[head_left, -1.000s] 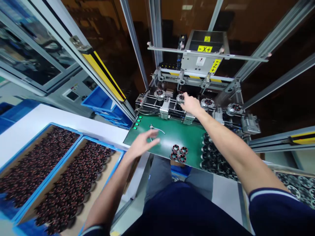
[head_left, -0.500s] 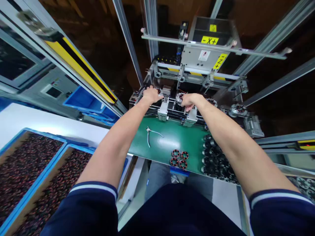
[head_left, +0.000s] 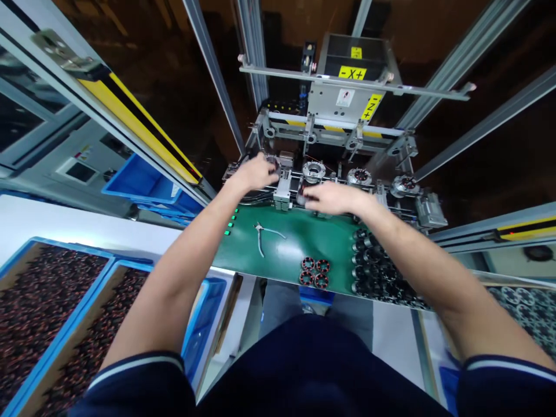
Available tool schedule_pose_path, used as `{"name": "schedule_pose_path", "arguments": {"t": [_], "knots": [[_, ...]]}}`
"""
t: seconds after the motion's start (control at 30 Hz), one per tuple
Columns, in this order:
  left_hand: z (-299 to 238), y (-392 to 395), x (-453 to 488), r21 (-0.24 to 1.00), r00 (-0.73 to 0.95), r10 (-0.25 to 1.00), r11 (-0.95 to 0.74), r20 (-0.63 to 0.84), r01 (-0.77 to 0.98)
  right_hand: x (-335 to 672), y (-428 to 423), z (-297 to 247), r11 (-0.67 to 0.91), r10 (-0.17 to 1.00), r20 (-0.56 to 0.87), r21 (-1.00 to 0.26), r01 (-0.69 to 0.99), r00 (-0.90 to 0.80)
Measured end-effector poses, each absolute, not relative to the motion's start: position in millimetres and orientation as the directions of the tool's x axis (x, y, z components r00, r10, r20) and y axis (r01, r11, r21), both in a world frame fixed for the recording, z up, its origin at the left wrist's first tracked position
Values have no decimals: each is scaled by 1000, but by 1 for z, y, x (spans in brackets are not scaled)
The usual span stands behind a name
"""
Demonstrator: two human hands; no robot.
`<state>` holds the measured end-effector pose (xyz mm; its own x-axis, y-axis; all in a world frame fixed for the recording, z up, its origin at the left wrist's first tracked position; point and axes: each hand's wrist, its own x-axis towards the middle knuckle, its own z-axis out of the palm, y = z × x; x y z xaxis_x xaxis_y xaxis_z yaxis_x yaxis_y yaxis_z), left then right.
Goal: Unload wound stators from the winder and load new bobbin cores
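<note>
My left hand (head_left: 258,173) is at the leftmost fixture of the machine, fingers and thumb curved around a dark, blurred motor stator (head_left: 273,163). In front of the second round fixture (head_left: 313,171), my right hand (head_left: 332,198) grips another motor stator (head_left: 302,194), dark with a little red and smeared by motion. That second fixture shows a bare metal ring. Stators with red windings sit on the third fixture (head_left: 359,176) and the fourth fixture (head_left: 405,185). Between my hands stands a grey metal block (head_left: 283,191).
On the green mat (head_left: 243,255) lie cutting pliers (head_left: 259,231) and a small group of red-and-black stators (head_left: 314,272). Rows of dark motor parts (head_left: 373,266) stand at right. Trays of parts (head_left: 56,289) fill the left. A horizontal bar (head_left: 347,81) crosses above the machine.
My right hand has pulled back from the second fixture with a stator, leaving its ring bare. My left hand stays around the first fixture, shifted slightly. The whole view has moved a little.
</note>
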<state>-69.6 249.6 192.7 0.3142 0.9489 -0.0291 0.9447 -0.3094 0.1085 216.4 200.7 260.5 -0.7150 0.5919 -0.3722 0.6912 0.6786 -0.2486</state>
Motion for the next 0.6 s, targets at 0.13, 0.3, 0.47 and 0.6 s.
{"name": "schedule_pose_path", "arguments": {"t": [0.13, 0.3, 0.47, 0.6], "knots": [[146, 153, -56, 268, 456, 853, -390, -256, 881, 210, 125, 203, 704, 414, -485, -366, 608, -771], [104, 62, -27, 222, 401, 864, -345, -305, 912, 186, 72, 145, 616, 593, -518, -202, 761, -617], [90, 7, -11, 179, 365, 886, -324, -286, 929, 184, 37, 131, 606, 648, -480, -144, 782, -591], [88, -26, -6, 177, 358, 880, -317, -313, 932, 193, 15, 128, 676, 589, -460, -169, 717, -664]]}}
